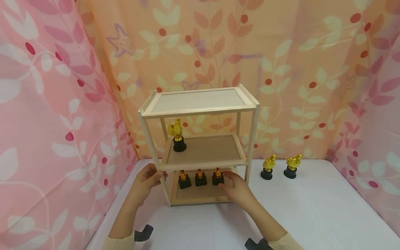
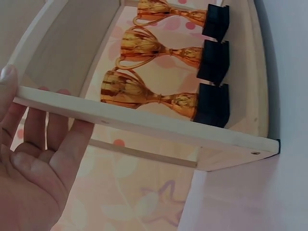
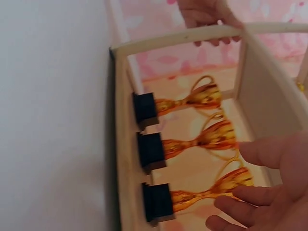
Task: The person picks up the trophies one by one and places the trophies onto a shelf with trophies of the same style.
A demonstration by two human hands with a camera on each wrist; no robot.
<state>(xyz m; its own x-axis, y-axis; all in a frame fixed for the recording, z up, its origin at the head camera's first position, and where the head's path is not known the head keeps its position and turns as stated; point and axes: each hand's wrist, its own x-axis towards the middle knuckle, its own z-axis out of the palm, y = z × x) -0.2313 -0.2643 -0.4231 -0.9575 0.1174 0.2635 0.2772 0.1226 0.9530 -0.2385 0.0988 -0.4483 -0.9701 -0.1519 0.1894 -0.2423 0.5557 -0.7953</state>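
My left hand [image 1: 143, 182] holds the left front post [image 2: 139, 127] of a small three-tier wooden shelf [image 1: 203, 166], thumb in front and fingers behind. Three golden trophy cups with black square bases stand in a row on the bottom tier: a left one [image 1: 184, 182], a middle one [image 1: 201, 178] and a right one [image 1: 217, 178]. At the right one is my right hand [image 1: 239, 192]. In the right wrist view its thumb and fingers are spread apart beside that cup's bowl [image 3: 233, 183]; whether they touch it I cannot tell. The middle tier hides the cup tops in the head view.
A gold thumbs-up trophy [image 1: 179, 142] stands at the left of the middle tier. Two more thumbs-up trophies, one nearer [image 1: 267, 168] and one farther right [image 1: 291, 167], stand on the white table [image 1: 312, 211]. Patterned curtains [image 1: 218, 45] enclose the table.
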